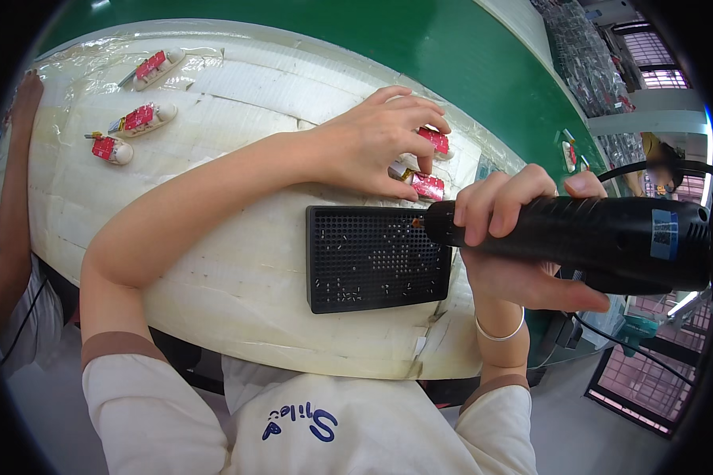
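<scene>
My right hand (515, 229) is wrapped round a black electric screwdriver (602, 241), which lies nearly level. Its bit points left, over the upper right of a black screw tray (312, 277), where small silver screws sit upright in holes or lie loose. Whether the bit touches a screw is too small to tell. Just beyond the tray, the thumb and index finger of my left hand (376, 142) are bent around a small cream piece with a red top (428, 187). A second red-topped piece (436, 141) lies under the other fingers, which partly hide it.
Several more red-topped pieces (139, 119) lie at the far left on the plastic-covered pale table pad (238, 214). Beyond is a green surface (356, 43), with another small piece (569, 156) on it at the right. A co-worker's arm (20, 174) rests at the left edge. A black cable (634, 348) hangs at the right.
</scene>
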A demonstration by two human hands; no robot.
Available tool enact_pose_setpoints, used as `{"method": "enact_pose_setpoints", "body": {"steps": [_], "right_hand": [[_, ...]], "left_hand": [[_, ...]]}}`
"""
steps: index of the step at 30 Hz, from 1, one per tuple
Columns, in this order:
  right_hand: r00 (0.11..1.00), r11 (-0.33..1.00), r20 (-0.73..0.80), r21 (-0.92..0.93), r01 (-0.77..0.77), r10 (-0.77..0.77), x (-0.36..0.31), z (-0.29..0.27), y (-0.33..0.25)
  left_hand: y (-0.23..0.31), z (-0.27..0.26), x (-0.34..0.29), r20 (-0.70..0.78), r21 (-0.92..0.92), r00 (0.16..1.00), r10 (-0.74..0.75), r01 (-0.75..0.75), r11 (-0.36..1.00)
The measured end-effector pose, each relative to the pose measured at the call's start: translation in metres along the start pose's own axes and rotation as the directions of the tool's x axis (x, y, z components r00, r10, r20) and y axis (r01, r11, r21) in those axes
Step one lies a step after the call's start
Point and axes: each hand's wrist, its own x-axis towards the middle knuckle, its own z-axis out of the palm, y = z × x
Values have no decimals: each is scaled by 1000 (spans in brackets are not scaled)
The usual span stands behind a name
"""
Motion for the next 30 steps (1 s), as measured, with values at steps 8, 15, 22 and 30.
{"method": "enact_pose_setpoints", "body": {"steps": [8,15,22,30], "right_hand": [[995,997,91,-70,-22,28,-2,0,-8],[990,995,139,-95,-6,20,3,2,-22],[986,994,165,-95,47,-31,12,-13,-14],[995,999,97,-32,29,-26,10,-14,2]], "left_hand": [[2,-2,2,27,-34,1000,3,-2,999],[3,-4,2,55,-35,996,71,-69,997],[1,-2,3,37,-29,991,125,-124,992],[-1,-1,0,21,-20,991,130,-130,991]]}}
